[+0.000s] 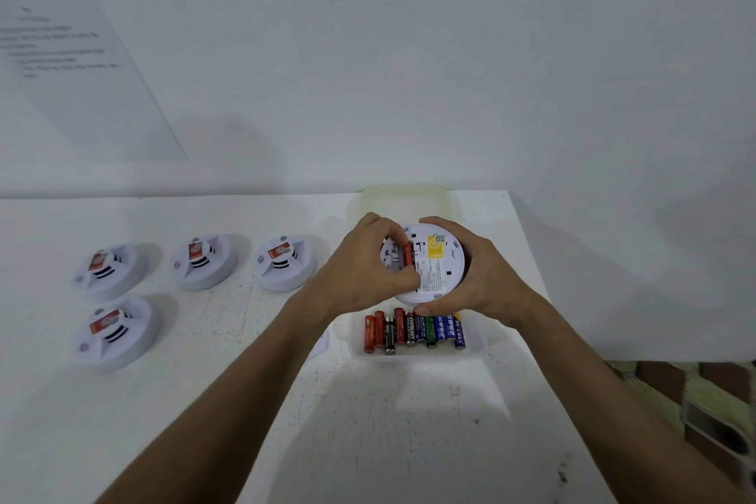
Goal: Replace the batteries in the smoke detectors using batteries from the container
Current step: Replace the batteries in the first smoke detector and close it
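Step in hand: looks like we're working a red battery (407, 254) at the slot in the back of the smoke detector (429, 264), held up just above the container (476, 352).
Right grip: right hand (474, 278) wrapped around the detector's rim, fingers over the far edge, thumb at the near edge.
Left grip: left hand (368, 268) has its fingertips pinching that red battery at the slot; honestly can't tell if it's going in or coming out, fingers hide the ends.
Doing it well: we'd keep the detector steady and level with the right hand, check polarity against the slot marks, then press one end against the spring and seat the other. No forcing.
Detector count: five total, one in hand plus four spare detectors (282, 262) sitting face up on the bench (368, 421), all left of the container.
Battery count: roughly ten loose batteries (413, 329) lined up in the container, mixed red, black, blue, green.
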